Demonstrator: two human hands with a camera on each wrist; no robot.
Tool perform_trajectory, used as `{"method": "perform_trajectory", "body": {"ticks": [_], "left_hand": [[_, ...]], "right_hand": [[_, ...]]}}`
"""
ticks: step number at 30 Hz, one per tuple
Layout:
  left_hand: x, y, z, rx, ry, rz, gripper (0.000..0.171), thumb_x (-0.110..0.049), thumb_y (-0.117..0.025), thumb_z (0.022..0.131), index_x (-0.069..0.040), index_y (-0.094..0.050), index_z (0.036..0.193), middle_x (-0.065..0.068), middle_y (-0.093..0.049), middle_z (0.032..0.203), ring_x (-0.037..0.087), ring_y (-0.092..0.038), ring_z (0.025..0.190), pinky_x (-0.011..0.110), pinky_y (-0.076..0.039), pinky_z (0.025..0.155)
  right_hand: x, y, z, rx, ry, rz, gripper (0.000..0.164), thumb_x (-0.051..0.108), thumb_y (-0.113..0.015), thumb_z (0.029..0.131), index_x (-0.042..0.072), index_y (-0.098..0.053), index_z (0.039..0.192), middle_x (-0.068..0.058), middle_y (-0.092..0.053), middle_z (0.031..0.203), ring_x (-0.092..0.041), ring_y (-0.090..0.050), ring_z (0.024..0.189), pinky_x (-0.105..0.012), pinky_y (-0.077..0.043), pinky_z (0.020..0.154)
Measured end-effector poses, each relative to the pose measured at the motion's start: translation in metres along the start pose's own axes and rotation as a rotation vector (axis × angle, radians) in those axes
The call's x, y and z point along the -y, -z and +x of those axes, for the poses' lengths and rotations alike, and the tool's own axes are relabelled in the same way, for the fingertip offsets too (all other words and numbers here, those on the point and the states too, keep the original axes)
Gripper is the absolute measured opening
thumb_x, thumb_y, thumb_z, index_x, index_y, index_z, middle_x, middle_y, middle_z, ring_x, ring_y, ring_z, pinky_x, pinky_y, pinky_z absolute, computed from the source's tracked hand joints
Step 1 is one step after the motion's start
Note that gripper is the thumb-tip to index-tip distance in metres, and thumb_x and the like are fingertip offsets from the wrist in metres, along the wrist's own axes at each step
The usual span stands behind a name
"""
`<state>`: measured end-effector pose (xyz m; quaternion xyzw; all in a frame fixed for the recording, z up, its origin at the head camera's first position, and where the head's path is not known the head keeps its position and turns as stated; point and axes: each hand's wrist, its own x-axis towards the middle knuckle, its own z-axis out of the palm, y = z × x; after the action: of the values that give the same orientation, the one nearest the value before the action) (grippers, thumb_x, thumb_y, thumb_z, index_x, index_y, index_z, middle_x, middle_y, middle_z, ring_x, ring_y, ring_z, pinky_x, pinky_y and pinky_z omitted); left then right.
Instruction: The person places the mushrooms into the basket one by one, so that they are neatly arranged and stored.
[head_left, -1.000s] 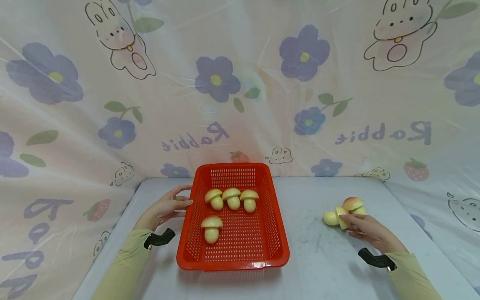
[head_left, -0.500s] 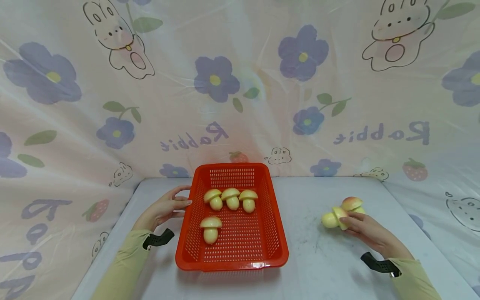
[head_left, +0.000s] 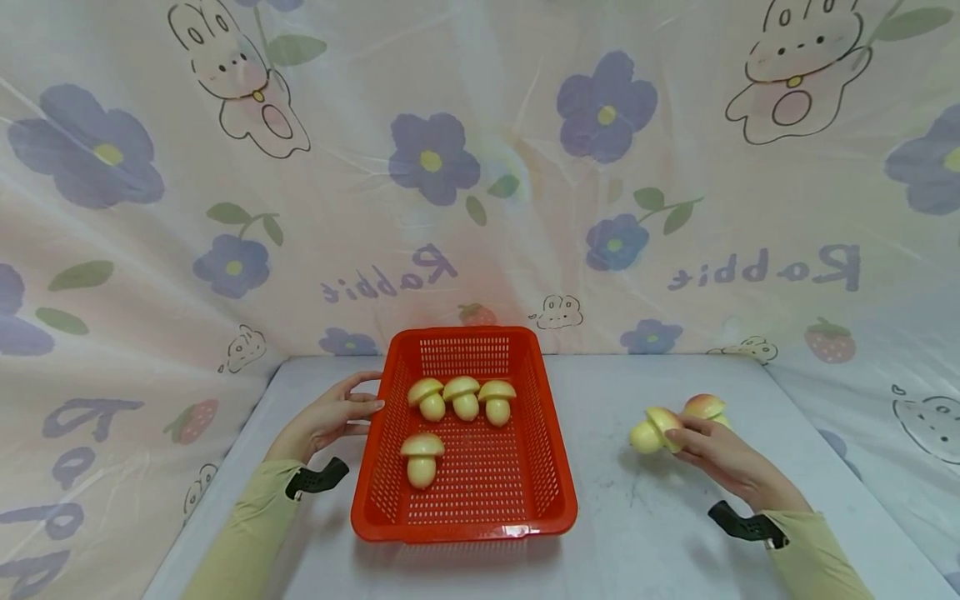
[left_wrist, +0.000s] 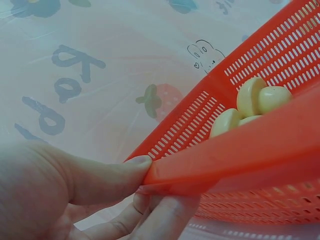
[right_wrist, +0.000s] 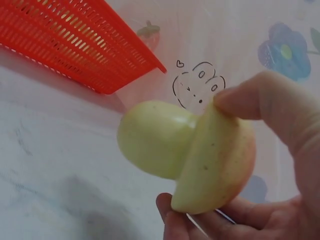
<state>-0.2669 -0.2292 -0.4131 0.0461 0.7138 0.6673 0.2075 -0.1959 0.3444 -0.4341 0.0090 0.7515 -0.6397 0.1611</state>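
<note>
In the head view, my left hand (head_left: 326,423) grips the left rim of a red plastic basket (head_left: 562,467). The left wrist view shows the thumb over the rim and fingers beneath it. Inside the basket lie several toy mushrooms (head_left: 422,460), three in a row at the back and one nearer the front. At the right, my right hand (head_left: 731,461) pinches a toy mushroom (right_wrist: 215,162) by its cap, thumb on one edge and fingers on the other, stem pointing left. Behind that hand, another toy mushroom (head_left: 703,407) with a reddish cap is partly hidden.
The white table (head_left: 615,533) lies under the basket and both hands. A curtain (head_left: 517,250) printed with rabbits and flowers hangs behind and along the sides. Between the basket and my right hand runs a stretch of faintly marked tabletop.
My right hand has shifted left and up with the toy mushroom, moving it away from the one behind. The left hand and basket stay in place.
</note>
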Motion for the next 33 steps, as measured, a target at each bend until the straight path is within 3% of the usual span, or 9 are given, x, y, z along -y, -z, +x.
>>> {"method": "perform_trajectory", "body": {"ticks": [6, 15, 24, 33], "left_hand": [[0.0, 0.0, -0.001, -0.005, 0.0, 0.005, 0.067, -0.009, -0.063, 0.093, -0.011, -0.026, 0.148, 0.016, -0.058, 0.105, 0.025, -0.065, 0.088, 0.043, -0.056, 0.078], [0.0, -0.001, -0.001, -0.003, -0.005, 0.008, 0.067, -0.008, -0.063, 0.093, -0.011, -0.026, 0.148, 0.016, -0.059, 0.105, 0.024, -0.065, 0.087, 0.043, -0.056, 0.078], [0.0, -0.001, -0.001, -0.009, 0.001, 0.009, 0.065, -0.007, -0.062, 0.093, -0.011, -0.026, 0.148, 0.016, -0.058, 0.105, 0.024, -0.065, 0.087, 0.043, -0.056, 0.078], [0.001, -0.001, 0.001, -0.007, -0.007, 0.011, 0.064, -0.006, -0.06, 0.094, -0.011, -0.026, 0.148, 0.015, -0.059, 0.103, 0.022, -0.065, 0.086, 0.042, -0.056, 0.078]], "right_hand": [[0.008, -0.006, 0.005, -0.009, 0.014, -0.014, 0.071, 0.023, -0.053, 0.1, -0.019, -0.014, 0.142, -0.024, -0.037, 0.133, -0.009, -0.054, 0.103, -0.029, -0.049, 0.092], [0.027, -0.016, 0.009, 0.037, 0.045, 0.031, 0.073, 0.023, -0.053, 0.1, -0.016, -0.011, 0.144, -0.033, -0.02, 0.146, -0.01, -0.053, 0.109, -0.035, -0.045, 0.099], [0.048, -0.026, 0.013, 0.063, 0.11, -0.007, 0.064, 0.021, -0.057, 0.098, -0.009, -0.024, 0.144, -0.023, -0.037, 0.129, -0.016, -0.056, 0.104, -0.032, -0.049, 0.093], [0.071, -0.041, 0.023, 0.121, 0.143, -0.049, 0.061, 0.021, -0.057, 0.098, -0.005, -0.027, 0.144, -0.019, -0.043, 0.127, -0.02, -0.055, 0.108, -0.032, -0.047, 0.096]]}}
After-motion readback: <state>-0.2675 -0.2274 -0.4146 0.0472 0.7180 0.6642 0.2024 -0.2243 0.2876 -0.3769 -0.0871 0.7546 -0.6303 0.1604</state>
